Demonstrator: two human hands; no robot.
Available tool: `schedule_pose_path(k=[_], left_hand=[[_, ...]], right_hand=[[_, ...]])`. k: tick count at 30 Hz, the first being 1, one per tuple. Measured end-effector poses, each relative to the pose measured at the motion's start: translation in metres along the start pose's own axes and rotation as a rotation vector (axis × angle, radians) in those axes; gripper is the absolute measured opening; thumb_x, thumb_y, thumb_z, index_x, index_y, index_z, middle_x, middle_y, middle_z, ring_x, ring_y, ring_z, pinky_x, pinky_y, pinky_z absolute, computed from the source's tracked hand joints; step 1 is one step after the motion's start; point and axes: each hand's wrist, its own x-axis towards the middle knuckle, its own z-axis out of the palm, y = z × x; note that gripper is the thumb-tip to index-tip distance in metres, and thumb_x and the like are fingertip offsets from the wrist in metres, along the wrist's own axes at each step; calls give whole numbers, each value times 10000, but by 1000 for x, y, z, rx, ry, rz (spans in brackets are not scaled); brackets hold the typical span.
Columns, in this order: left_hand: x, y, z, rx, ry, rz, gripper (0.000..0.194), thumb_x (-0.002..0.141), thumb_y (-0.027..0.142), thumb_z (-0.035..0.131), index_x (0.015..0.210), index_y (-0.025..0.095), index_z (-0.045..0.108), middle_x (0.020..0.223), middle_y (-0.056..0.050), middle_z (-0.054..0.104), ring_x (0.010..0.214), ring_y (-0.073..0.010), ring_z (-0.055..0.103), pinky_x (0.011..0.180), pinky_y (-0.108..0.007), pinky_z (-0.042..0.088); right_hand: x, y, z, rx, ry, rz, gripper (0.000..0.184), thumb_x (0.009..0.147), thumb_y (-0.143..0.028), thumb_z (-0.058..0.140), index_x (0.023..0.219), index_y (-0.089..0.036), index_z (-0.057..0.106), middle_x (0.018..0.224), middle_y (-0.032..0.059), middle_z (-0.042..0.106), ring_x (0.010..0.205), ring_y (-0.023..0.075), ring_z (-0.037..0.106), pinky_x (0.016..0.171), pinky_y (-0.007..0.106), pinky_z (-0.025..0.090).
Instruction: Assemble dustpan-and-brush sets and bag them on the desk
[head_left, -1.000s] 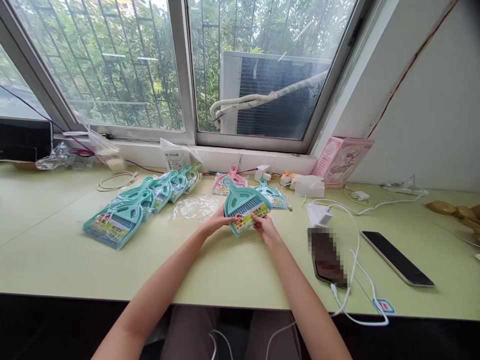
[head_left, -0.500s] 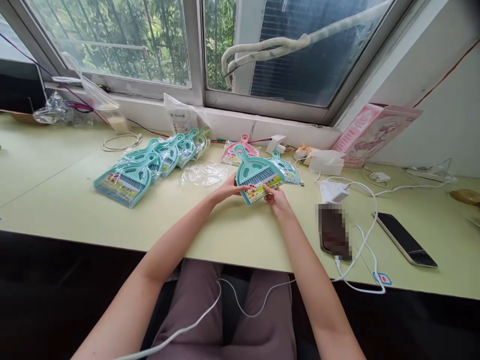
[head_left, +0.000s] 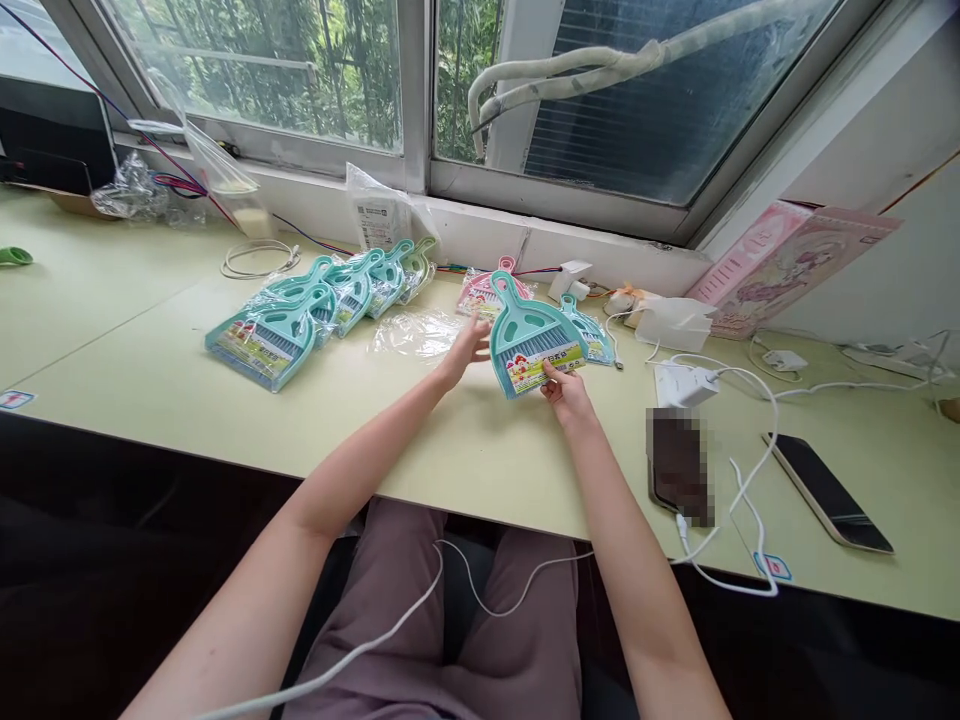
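Observation:
A turquoise dustpan (head_left: 531, 325) with a small brush and a yellow printed card tilts up over the table. My right hand (head_left: 568, 393) pinches its lower right edge, thumb on the card. Just left of the dustpan is my left hand (head_left: 466, 350), fingers stretched out and apart from it. Behind lie a pink dustpan set (head_left: 480, 290) and another turquoise dustpan set (head_left: 592, 335), partly hidden by the held one. Several wrapped turquoise sets (head_left: 262, 340) overlap on the left, with a green one (head_left: 420, 268) at their far end.
A crumpled clear plastic bag (head_left: 416, 333) lies left of my left hand. On the right are a white power strip (head_left: 682, 384) with cables, a blurred-out phone (head_left: 675, 465) and a black phone (head_left: 829, 490). A pink box (head_left: 795, 265) stands by the window.
My left hand has let go of the dustpan's left side and opened beside it. The right hand still holds the dustpan. The view has shifted slightly.

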Motion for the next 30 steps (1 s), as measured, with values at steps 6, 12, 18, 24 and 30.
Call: schedule_pose_path(k=[6, 12, 18, 24, 30], left_hand=[[9, -1, -43, 909, 573, -19, 871, 881, 450, 543, 1578, 178, 97, 1641, -130, 151, 1521, -297, 119, 1207, -487, 210], [4, -9, -51, 1358, 230, -220, 549, 911, 428, 475, 1357, 115, 536, 1497, -179, 448, 1412, -329, 377, 1170, -495, 274], [-9, -8, -12, 1398, -78, 46, 330, 899, 288, 439, 1054, 179, 710, 1155, -111, 694, 1098, -258, 634, 915, -340, 491], [-21, -3, 20, 1226, -409, 269, 352, 901, 229, 460, 1184, 179, 664, 1184, -85, 695, 1031, -213, 652, 874, -271, 488], [-19, 3, 15, 1373, -183, 219, 408, 934, 163, 382, 1291, 106, 571, 1109, -142, 688, 995, -245, 654, 839, -330, 482]], right_hand=[[3, 3, -1, -26, 26, -1, 335, 569, -158, 878, 773, -185, 614, 752, -20, 701, 541, 68, 592, 416, 137, 449], [3, 5, -3, -47, -2, -31, 363, 553, -191, 891, 784, -181, 611, 766, -18, 700, 545, 65, 590, 428, 139, 447], [1, 2, -1, 6, 37, -33, 385, 550, -179, 900, 767, -181, 582, 751, -41, 687, 517, 43, 564, 419, 125, 433], [3, 2, 0, 52, 37, -45, 339, 604, -174, 881, 776, -181, 588, 718, -60, 658, 472, 29, 506, 401, 124, 422], [5, -2, -3, 55, 62, -64, 289, 682, -228, 852, 798, -187, 590, 772, -35, 667, 546, 49, 558, 416, 122, 434]])
